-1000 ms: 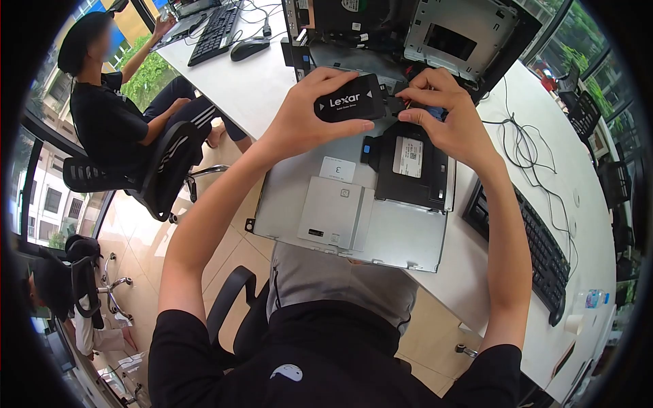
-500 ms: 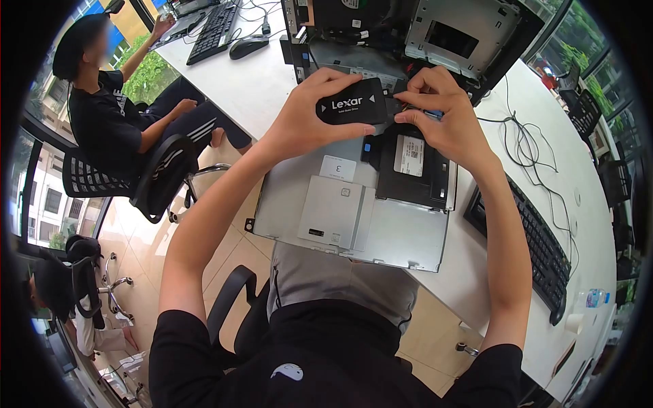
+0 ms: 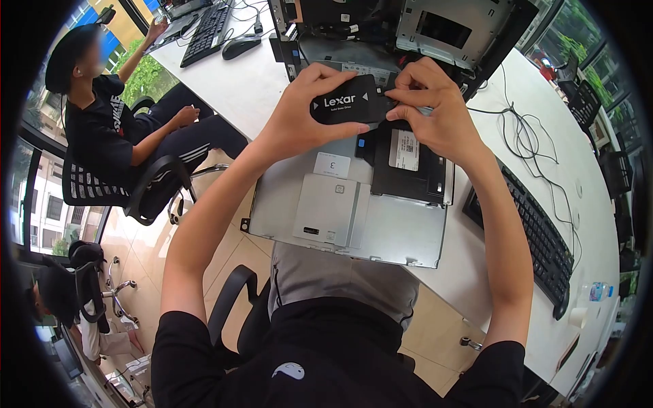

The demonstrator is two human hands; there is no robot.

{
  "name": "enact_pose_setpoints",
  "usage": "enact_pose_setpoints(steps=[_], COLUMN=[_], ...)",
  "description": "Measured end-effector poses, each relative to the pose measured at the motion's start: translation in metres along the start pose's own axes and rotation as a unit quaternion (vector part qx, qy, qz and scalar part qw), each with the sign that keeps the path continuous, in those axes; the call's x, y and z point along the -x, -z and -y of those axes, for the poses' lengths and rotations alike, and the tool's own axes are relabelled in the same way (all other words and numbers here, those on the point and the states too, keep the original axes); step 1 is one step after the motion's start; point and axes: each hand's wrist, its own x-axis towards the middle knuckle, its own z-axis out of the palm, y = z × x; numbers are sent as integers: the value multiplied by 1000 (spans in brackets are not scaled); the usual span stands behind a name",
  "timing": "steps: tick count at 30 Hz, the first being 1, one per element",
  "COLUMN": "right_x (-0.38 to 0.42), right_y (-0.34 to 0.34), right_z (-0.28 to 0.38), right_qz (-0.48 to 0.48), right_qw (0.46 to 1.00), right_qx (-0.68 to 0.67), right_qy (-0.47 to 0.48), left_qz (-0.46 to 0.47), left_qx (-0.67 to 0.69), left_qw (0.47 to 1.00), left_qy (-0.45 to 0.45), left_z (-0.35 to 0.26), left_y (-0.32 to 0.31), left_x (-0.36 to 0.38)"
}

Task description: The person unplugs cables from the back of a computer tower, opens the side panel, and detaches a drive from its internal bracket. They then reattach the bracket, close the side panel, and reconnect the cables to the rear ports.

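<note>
Between its thumb and fingers, my left hand [image 3: 289,126] grips a black Lexar solid state drive [image 3: 338,112], label facing up. My right hand [image 3: 439,112] pinches a small dark cable connector [image 3: 386,102] right at the drive's right end. Both hands are raised over an opened computer case [image 3: 435,30] with its metal panel [image 3: 401,238] toward me. Below my right hand, a black drive unit [image 3: 408,178] with a white label lies in the case. A silver flat box [image 3: 326,212] and a white card [image 3: 332,164] marked 3 rest on the panel to its left.
A black keyboard [image 3: 537,228] and loose cables [image 3: 527,136] lie on the white table to the right. At the upper left are a mouse [image 3: 241,45] and another keyboard [image 3: 204,37]. A person [image 3: 102,115] sits at the left; a bottle [image 3: 600,292] stands far right.
My right hand has shifted slightly left and up, bringing the connector close against the drive's end. My left hand still holds the drive. The whole view has moved a little.
</note>
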Motion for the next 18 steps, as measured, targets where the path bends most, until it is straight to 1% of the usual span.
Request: enact_pose_setpoints(steps=[3, 5, 8, 11, 15, 18], right_x=[1, 2, -1, -4, -3, -4], right_y=[-3, -4, 1, 10, 10, 7], right_z=[-1, -3, -4, -1, 1, 0], right_qz=[0, -3, -7, -8, -9, -16], right_qw=[1000, 1000, 1000, 999, 997, 995], right_qx=[7, 6, -11, -33, -59, -83], right_qy=[14, 13, 3, -39, -49, -49], left_qz=[4, 7, 4, -1, -25, -24], left_qx=[-13, -5, 9, 22, 31, 36], left_qw=[1000, 1000, 1000, 1000, 999, 999], left_qy=[-11, -1, 10, 18, 3, 9], left_z=[-1, -1, -2, -4, -2, -3], left_y=[1, 1, 2, 1, -4, -5], left_x=[0, 1, 1, 1, -1, 0])
